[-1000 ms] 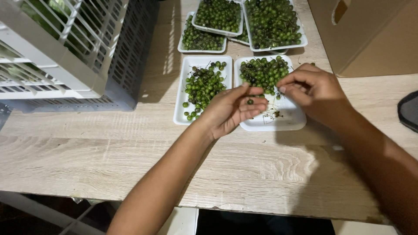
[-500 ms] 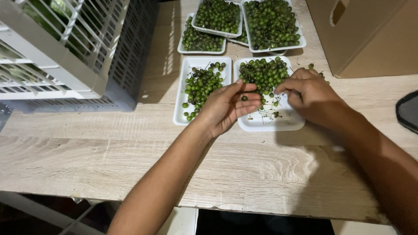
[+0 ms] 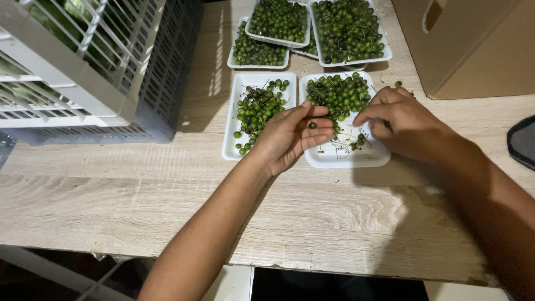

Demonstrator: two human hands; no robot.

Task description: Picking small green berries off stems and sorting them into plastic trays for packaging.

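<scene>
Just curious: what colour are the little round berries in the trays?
Green berries, on white trays, seen in the head view.

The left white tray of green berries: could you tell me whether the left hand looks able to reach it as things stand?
Probably yes: the left hand lies right beside the left white tray, nothing between them.

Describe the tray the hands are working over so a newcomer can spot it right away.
On the wooden table, white trays of small green berries sit beside a white crate. Take the near pair; the tray is the right one, under the right hand. Unlike its left neighbour, its berries are heaped at the far end, with loose stems nearer.
</scene>
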